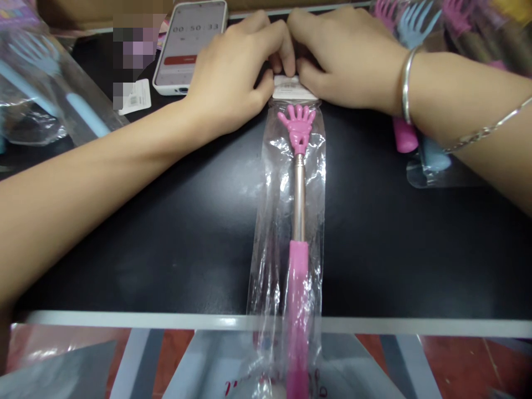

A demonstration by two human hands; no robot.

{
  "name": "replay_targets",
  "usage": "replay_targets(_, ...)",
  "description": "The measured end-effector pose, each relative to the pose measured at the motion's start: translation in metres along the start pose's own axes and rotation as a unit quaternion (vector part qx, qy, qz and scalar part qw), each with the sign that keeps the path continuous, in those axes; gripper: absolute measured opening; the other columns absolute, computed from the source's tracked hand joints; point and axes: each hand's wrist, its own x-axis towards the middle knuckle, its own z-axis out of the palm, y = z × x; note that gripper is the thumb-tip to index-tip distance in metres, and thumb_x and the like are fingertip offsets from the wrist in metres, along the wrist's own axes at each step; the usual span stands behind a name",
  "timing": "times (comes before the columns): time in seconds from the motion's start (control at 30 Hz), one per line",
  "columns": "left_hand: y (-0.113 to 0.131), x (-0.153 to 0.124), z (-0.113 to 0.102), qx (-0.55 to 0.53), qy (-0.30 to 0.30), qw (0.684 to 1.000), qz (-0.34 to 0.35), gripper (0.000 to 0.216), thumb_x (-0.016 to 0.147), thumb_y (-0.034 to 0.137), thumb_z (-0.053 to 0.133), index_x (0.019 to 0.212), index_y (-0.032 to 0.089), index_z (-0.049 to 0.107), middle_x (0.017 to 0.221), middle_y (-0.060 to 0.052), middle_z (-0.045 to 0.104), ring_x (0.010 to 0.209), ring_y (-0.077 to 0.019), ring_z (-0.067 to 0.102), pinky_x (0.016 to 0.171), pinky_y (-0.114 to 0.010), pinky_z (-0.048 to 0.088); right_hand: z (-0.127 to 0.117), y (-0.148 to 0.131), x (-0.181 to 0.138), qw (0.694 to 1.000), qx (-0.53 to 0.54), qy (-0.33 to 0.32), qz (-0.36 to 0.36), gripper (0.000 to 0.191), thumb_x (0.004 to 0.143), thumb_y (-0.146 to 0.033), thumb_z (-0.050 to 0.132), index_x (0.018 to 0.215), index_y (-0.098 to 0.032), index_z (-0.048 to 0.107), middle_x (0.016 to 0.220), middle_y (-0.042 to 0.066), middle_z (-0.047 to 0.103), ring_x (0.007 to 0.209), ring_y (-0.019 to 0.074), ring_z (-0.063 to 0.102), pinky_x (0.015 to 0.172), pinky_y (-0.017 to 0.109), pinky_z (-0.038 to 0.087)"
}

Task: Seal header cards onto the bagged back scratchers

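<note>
Pink plastic juts past the near edge of the black table (187, 249): the handle of a back scratcher (298, 277) lying in a clear bag (266, 233), its hand-shaped end pointing away from the worker. I suppose it lies lengthwise so that the bag's top sits between both hands. To the right, more bagged scratchers (404, 136) lie partly under the arm; blue scratchers (87, 113) lie to the left, perhaps for easy reach. Past the pink head is a white label (286, 88). The left hand (233, 75) is half curled, thumb at the label's left edge, a fingertip on top; the right hand (353, 61) bends loosely, thumb by the right edge. Perhaps they steady it, but whether either pinches it I cannot tell. Beside the left hand lies a phone (189, 50), timer upward, likely for glancing at.
</note>
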Motion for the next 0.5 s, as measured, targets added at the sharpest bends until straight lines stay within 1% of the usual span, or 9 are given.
replay_targets(0.07,-0.0004,0.0005,-0.0007,0.000,-0.010,1.000,-0.008,0.050,0.083,0.006,0.043,0.119,0.034,0.065,0.123,-0.004,0.063,0.117,-0.0336,0.060,0.096,-0.055,0.050,0.0000,-0.0003,0.0002,1.000,-0.001,-0.003,0.000,0.056,0.092,-0.030,0.028,0.140,-0.011,0.048,0.128,0.012,0.062,0.123,0.0427,0.058,0.100,0.061,0.047)
replay_targets(0.13,-0.0014,0.0012,-0.0006,-0.005,-0.016,1.000,-0.008,0.049,0.084,0.006,0.044,0.118,0.035,0.065,0.124,-0.003,0.063,0.117,-0.0335,0.060,0.098,-0.056,0.049,0.0006,-0.0009,0.0004,1.000,-0.001,-0.005,0.003,0.056,0.092,-0.031,0.027,0.140,-0.011,0.048,0.128,0.013,0.062,0.123,0.0426,0.058,0.100,0.061,0.047)
replay_targets(0.23,-0.0027,0.0017,0.0002,-0.003,-0.013,1.000,-0.003,0.048,0.084,0.006,0.044,0.118,0.032,0.065,0.123,-0.004,0.062,0.116,-0.0341,0.060,0.100,-0.055,0.048,0.0018,-0.0015,0.0004,1.000,0.002,-0.006,0.003,0.056,0.092,-0.031,0.028,0.140,-0.012,0.048,0.130,0.011,0.061,0.124,0.0424,0.057,0.100,0.061,0.046)
replay_targets(0.33,-0.0028,0.0015,0.0011,0.008,-0.011,1.000,0.005,0.051,0.082,0.003,0.044,0.120,0.030,0.065,0.123,-0.005,0.062,0.118,-0.0334,0.060,0.098,-0.053,0.049,0.0023,-0.0005,0.0002,1.000,0.009,-0.001,-0.002,0.055,0.091,-0.030,0.027,0.139,-0.013,0.048,0.131,0.009,0.060,0.125,0.0418,0.056,0.101,0.061,0.046)
replay_targets(0.5,-0.0035,0.0018,0.0027,-0.007,-0.005,1.000,0.008,0.050,0.080,0.000,0.045,0.116,0.027,0.067,0.119,-0.005,0.063,0.117,-0.0333,0.060,0.099,-0.053,0.049,0.0032,0.0016,0.0010,1.000,0.014,0.003,-0.013,0.054,0.092,-0.032,0.026,0.137,-0.013,0.049,0.132,0.008,0.059,0.126,0.0386,0.057,0.103,0.057,0.046)
